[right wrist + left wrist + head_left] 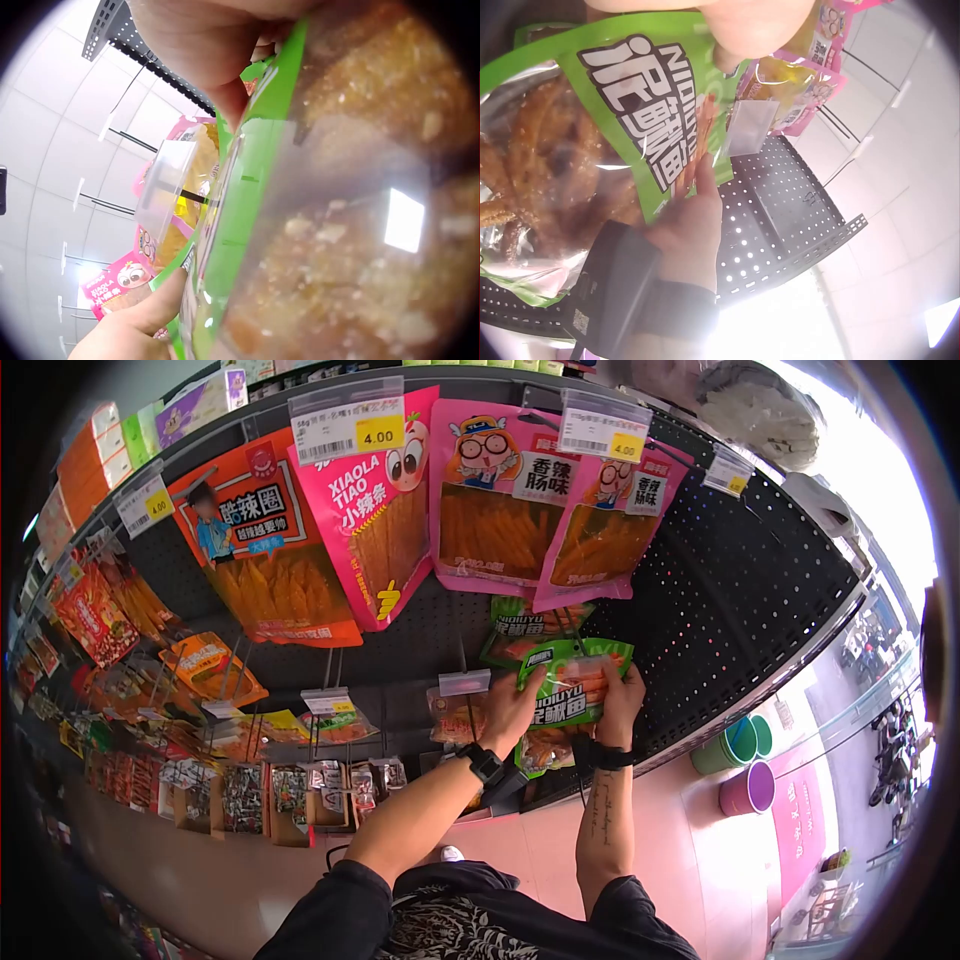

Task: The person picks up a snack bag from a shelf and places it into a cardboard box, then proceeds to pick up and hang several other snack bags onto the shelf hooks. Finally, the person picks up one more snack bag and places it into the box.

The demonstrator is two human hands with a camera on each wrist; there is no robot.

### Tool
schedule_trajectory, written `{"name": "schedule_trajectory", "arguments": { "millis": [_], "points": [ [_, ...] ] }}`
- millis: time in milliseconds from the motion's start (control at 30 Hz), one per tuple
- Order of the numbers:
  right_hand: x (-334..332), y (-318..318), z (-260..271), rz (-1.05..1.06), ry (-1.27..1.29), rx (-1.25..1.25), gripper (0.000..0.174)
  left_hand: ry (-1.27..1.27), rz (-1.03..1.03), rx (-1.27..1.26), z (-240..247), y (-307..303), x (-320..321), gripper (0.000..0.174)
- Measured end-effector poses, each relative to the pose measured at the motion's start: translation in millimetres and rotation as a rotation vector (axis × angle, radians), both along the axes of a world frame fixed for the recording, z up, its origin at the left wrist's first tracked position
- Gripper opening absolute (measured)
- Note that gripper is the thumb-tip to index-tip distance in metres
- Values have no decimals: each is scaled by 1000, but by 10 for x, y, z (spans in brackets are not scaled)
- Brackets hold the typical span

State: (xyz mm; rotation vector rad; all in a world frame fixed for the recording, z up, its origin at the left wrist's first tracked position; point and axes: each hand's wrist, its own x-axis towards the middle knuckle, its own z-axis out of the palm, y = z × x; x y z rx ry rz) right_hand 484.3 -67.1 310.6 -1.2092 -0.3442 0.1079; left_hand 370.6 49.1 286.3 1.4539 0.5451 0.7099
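Both hands hold a green snack packet point(572, 700) with white lettering, in front of the black pegboard rack. My left hand point(512, 710) grips its left edge, the thumb on the front. Opposite it, my right hand point(622, 705) pinches the upper right side. In the left wrist view the packet's clear window point(562, 150) shows brown, seed-sprinkled strips. A similar green packet point(508, 628) hangs just behind, partly covered by the held one. Close up in the right wrist view, the packet fills the right side, with a clear plastic tag holder point(165, 184) beyond it.
Large pink packets point(495, 525) and an orange packet point(265, 550) hang above on hooks with price tags point(605, 430). Perforated black pegboard point(720, 590) extends right. Small boxed snacks point(245, 795) line the lower left. Green and purple buckets point(747, 788) stand on the floor at right.
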Motion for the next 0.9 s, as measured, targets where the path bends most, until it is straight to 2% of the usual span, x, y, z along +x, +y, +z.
{"name": "schedule_trajectory", "arguments": {
  "millis": [67,233,433,600,700,733,767,833,900],
  "points": [
    [-35,-1,8,-2,3,-11,13,-4,-17,11,187,-61,-119,36],
    [-28,-38,-96,-14,15,-45,14,-152,-9,-89,-101,-89,-1,34],
    [-28,-45,-35,-10,25,-92,12,-124,21,-119,62,-152,-26,33],
    [-7,56,-25,-57,-10,-123,11,-154,13,-180,-237,-60,182,32],
    [205,264,-172,-10,-58,-85,11,-108,39,-94,-346,140,337,33],
    [255,301,-200,33,-58,-173,11,-95,116,41,-312,222,353,33],
    [306,384,-228,32,-61,-159,11,-81,193,178,-273,292,349,34],
    [456,632,-323,37,-126,78,17,-52,153,126,-54,294,106,38],
    [662,885,-412,-21,-127,84,20,61,223,364,57,138,-272,36]
  ]
}}
